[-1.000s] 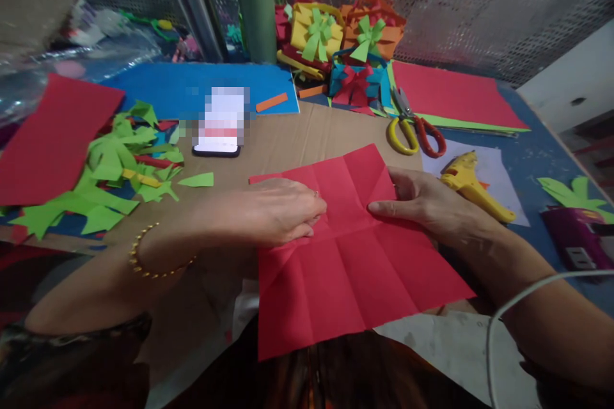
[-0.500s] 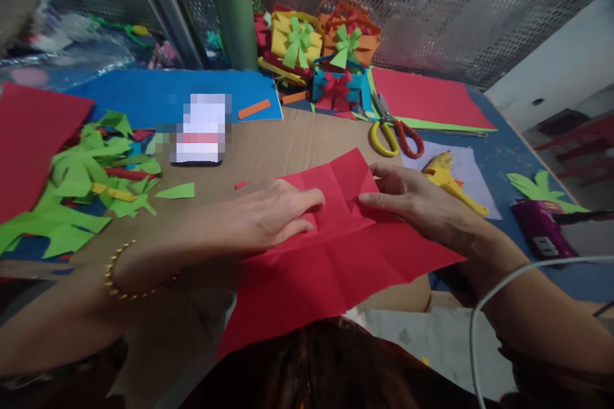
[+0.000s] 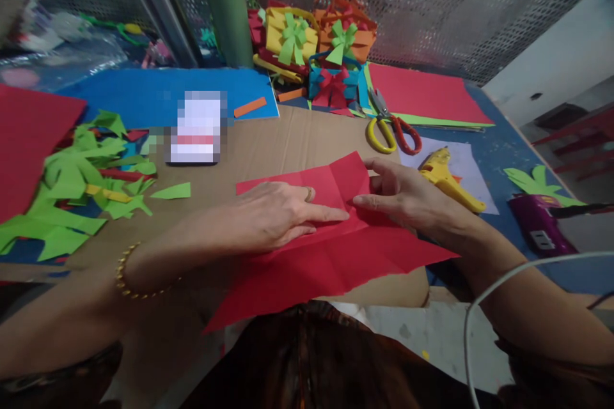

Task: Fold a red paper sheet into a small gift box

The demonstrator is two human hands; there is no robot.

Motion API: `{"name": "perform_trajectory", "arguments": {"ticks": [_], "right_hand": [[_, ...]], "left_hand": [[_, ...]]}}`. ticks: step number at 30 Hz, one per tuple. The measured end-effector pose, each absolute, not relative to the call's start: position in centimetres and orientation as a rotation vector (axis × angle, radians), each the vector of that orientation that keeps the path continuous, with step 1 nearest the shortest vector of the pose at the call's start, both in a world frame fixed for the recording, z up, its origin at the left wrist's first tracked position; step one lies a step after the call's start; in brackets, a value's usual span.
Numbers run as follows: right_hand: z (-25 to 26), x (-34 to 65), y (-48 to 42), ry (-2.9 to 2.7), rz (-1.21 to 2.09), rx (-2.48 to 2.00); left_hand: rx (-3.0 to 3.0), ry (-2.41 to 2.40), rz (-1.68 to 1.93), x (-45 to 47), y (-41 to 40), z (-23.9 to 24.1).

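A creased sheet of red paper [image 3: 311,275] lies across the cardboard in front of me, its near part hanging over the board's edge toward my lap. My left hand [image 3: 278,214] rests flat on it, index finger stretched along a crease toward the right; a ring and a beaded bracelet show on this arm. At the paper's right side, my right hand [image 3: 396,195] grips the raised edge, thumb on top and fingers behind. Part of the sheet is hidden under my left hand.
Scissors [image 3: 384,128] and a yellow glue gun [image 3: 448,182] lie beyond my right hand. Green paper scraps [image 3: 77,172] and a phone [image 3: 196,131] are at left. Small paper bags with bows [image 3: 292,38] and a green flask [image 3: 228,22] stand behind. A white cable [image 3: 467,326] loops near my right forearm.
My left index finger has straightened and slid right along the crease toward my right thumb. The paper's near part has lifted and tilted slightly. My right hand keeps its grip.
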State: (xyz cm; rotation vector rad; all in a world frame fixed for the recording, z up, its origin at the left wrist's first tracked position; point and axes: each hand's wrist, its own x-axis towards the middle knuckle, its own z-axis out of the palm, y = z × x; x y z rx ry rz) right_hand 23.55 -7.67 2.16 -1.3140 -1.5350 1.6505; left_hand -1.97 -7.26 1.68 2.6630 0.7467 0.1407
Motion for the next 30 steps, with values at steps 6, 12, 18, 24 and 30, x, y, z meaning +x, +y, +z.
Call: {"name": "perform_trajectory", "arguments": {"ticks": [6, 12, 18, 24, 30], "right_hand": [[2.6, 23.4, -7.7, -1.626, 1.600, -1.316], [1.5, 24.6, -7.1, -1.847, 1.416, -1.349], [1.4, 24.5, -7.3, -1.955, 1.247, -1.447], [2.0, 24.1, -7.6, -1.909, 1.311, -1.410], [2.2, 24.6, -7.5, -1.737, 1.543, -1.359]], "left_hand": [[2.683, 0.755, 0.099, -2.0, -7.3, 1.7], [2.677, 0.769, 0.053, -1.9, -7.4, 1.7], [2.669, 0.789, 0.046, -1.8, -7.5, 1.9], [2.685, 0.761, 0.067, -1.9, -7.6, 1.7], [2.733, 0.799, -0.031, -1.6, -7.8, 2.0]]}}
